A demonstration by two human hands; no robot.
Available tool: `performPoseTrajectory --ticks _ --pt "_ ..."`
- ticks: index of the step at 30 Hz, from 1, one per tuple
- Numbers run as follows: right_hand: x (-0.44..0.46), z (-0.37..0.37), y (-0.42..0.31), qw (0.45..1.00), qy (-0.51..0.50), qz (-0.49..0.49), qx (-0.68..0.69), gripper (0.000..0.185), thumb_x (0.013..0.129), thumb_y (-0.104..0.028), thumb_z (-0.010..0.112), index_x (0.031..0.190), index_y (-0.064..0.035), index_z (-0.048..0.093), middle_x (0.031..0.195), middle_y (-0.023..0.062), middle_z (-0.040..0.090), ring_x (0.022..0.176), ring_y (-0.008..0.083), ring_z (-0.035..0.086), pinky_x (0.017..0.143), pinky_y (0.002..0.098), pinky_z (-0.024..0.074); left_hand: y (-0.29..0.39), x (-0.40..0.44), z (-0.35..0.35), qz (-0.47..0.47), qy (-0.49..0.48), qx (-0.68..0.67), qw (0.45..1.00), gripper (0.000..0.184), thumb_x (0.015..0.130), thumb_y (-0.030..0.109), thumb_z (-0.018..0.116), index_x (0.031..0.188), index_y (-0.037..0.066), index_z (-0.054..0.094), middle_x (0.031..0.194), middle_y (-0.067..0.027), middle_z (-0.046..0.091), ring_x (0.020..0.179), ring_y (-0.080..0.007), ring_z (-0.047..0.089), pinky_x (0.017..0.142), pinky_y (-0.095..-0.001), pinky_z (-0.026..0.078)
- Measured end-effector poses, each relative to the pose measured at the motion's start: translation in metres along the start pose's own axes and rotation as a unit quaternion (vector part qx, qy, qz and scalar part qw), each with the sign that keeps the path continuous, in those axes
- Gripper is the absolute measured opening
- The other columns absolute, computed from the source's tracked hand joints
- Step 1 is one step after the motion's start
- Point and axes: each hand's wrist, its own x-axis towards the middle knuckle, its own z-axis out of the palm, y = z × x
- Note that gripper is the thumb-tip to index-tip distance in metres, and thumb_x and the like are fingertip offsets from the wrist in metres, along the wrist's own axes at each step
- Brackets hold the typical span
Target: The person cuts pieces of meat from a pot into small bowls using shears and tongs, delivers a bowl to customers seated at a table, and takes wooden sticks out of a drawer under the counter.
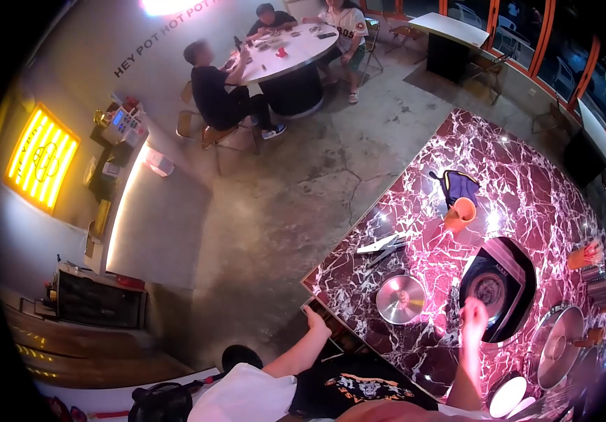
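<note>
My right hand (474, 318) is closed, its fingers curled at the near edge of a black panel with a round dark disc (489, 292). Whether anything is inside those fingers is hidden. Down at the table's left edge, my left hand (316, 321) has its fingers stretched out beside a dark opening like a drawer (338, 330). Nothing shows in it. Between the hands lies a round shiny metal lid or plate (400, 299) on the red marbled table (415, 211).
An orange cup (462, 212) and dark blue pouch (462, 184) stand farther back. A pale, long utensil (379, 245) lies left of them. At right are a metal pan (559, 348), white plates (507, 395) and an orange holder (584, 256). Several people sit around a round table (285, 60).
</note>
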Motion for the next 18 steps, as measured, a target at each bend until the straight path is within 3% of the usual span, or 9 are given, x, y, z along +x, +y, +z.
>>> performPoseTrajectory --ticks 4,5,6,7,8,12,14,16,18 --pt "-0.095 0.034 0.039 0.979 -0.095 0.086 0.156 0.01 0.093 -0.011 0.054 0.095 -0.0031 0.06 0.073 0.0009 0.058 0.063 0.0058 0.05 0.055 0.0193 0.0404 0.004 -0.024 0.04 -0.038 -0.04 0.05 0.997 0.078 0.09 0.07 0.017 0.141 0.014 0.035 0.141 -0.0087 0.043 0.126 -0.0307 0.044 0.103 -0.0523 0.036" --pt "-0.11 0.048 0.014 0.963 -0.112 0.214 0.115 0.009 0.091 -0.009 0.057 0.095 -0.0034 0.062 0.07 0.0001 0.058 0.057 0.0056 0.047 0.052 0.0202 0.0403 0.002 -0.022 0.043 -0.052 -0.031 0.021 0.998 0.079 0.089 0.071 0.016 0.141 0.014 0.036 0.143 -0.0086 0.041 0.128 -0.0306 0.042 0.105 -0.0531 0.033" --pt "-0.123 0.06 0.003 0.964 -0.161 0.206 0.038 0.011 0.09 -0.007 0.057 0.099 -0.0029 0.063 0.072 0.0015 0.061 0.059 0.007 0.052 0.054 0.0212 0.0435 0.002 -0.022 0.042 -0.056 -0.035 0.019 0.998 0.079 0.089 0.071 0.016 0.141 0.014 0.036 0.143 -0.0086 0.041 0.128 -0.0306 0.042 0.105 -0.0531 0.033" --pt "-0.133 0.075 0.004 0.97 -0.214 0.118 0.004 0.013 0.089 -0.008 0.059 0.099 -0.0013 0.062 0.075 0.0028 0.063 0.064 0.0087 0.057 0.058 0.0219 0.0467 0.003 -0.022 0.041 -0.069 -0.046 0.019 0.996 0.079 0.089 0.071 0.017 0.141 0.014 0.036 0.143 -0.0083 0.041 0.129 -0.0307 0.042 0.105 -0.0531 0.033" --pt "-0.144 0.088 0.005 0.955 -0.239 0.173 0.028 0.016 0.089 -0.009 0.059 0.102 0.0 0.062 0.078 0.0041 0.065 0.066 0.0094 0.059 0.06 0.0223 0.0484 0.005 -0.022 0.039 -0.083 -0.059 0.019 0.995 0.079 0.089 0.071 0.017 0.14 0.014 0.037 0.143 -0.0081 0.041 0.129 -0.0308 0.041 0.105 -0.0531 0.032" --pt "-0.172 0.135 -0.01 0.917 -0.344 0.202 0.009 0.021 0.091 -0.01 0.058 0.109 -0.0001 0.062 0.085 0.0063 0.067 0.071 0.0087 0.06 0.066 0.0219 0.0493 0.014 0.003 0.007 -0.151 -0.129 0.057 0.978 0.078 0.087 0.072 0.028 0.141 0.016 0.037 0.143 -0.0068 0.041 0.129 -0.0306 0.04 0.106 -0.055 0.029" --pt "-0.188 0.161 -0.018 0.906 -0.362 0.22 0.01 0.023 0.091 -0.011 0.057 0.111 -0.0002 0.062 0.088 0.0069 0.067 0.073 0.0085 0.06 0.069 0.0217 0.0494 0.025 0.011 -0.007 -0.175 -0.069 0.156 0.97 0.069 0.085 0.072 0.039 0.127 0.018 0.048 0.13 -0.0054 0.051 0.121 -0.0307 0.046 0.104 -0.0578 0.026" --pt "-0.204 0.186 -0.028 0.891 -0.405 0.202 -0.038 0.024 0.092 -0.015 0.058 0.11 -0.0016 0.063 0.091 0.0049 0.069 0.077 0.0083 0.062 0.073 0.0227 0.0501 0.051 0.017 -0.028 -0.232 -0.121 0.236 0.936 0.067 0.086 0.07 0.04 0.121 0.014 0.05 0.121 -0.0072 0.054 0.115 -0.0304 0.049 0.104 -0.0541 0.028" --pt "-0.223 0.22 -0.032 0.887 -0.415 0.199 -0.044 0.024 0.092 -0.017 0.058 0.11 -0.002 0.064 0.093 0.0048 0.069 0.081 0.0097 0.063 0.075 0.0232 0.0496 0.088 0.037 -0.055 -0.288 -0.177 0.313 0.888 0.064 0.089 0.06 0.046 0.124 0.007 0.05 0.126 -0.0152 0.054 0.117 -0.0319 0.051 0.102 -0.0454 0.036"
